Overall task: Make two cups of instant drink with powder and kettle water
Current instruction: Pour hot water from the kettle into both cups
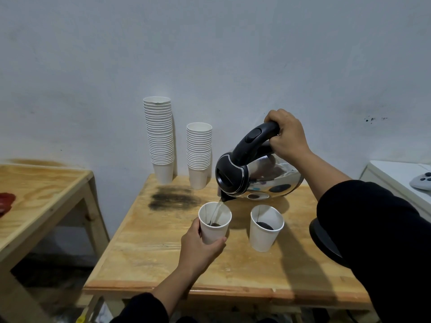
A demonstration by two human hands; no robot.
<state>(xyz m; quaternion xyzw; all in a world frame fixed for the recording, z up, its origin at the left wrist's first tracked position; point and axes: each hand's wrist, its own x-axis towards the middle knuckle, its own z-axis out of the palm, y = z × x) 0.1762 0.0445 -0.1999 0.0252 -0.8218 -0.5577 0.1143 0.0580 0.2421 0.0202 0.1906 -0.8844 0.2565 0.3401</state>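
My right hand (286, 134) grips the black handle of a steel kettle (261, 176), tilted with its spout down to the left. A thin stream of water runs from the spout into a white paper cup (213, 227) that holds dark liquid at the bottom. My left hand (200, 250) wraps around that cup from the near side, on the wooden table (151, 259). A second white paper cup (264, 231) with dark powder in its bottom stands just to the right, untouched.
Two tall stacks of white paper cups (161, 136) (198, 155) stand at the table's back against the wall. The black kettle base (323, 243) sits at the right edge, partly behind my sleeve. Another wooden table (39, 190) is to the left, a white controller (421, 181) at far right.
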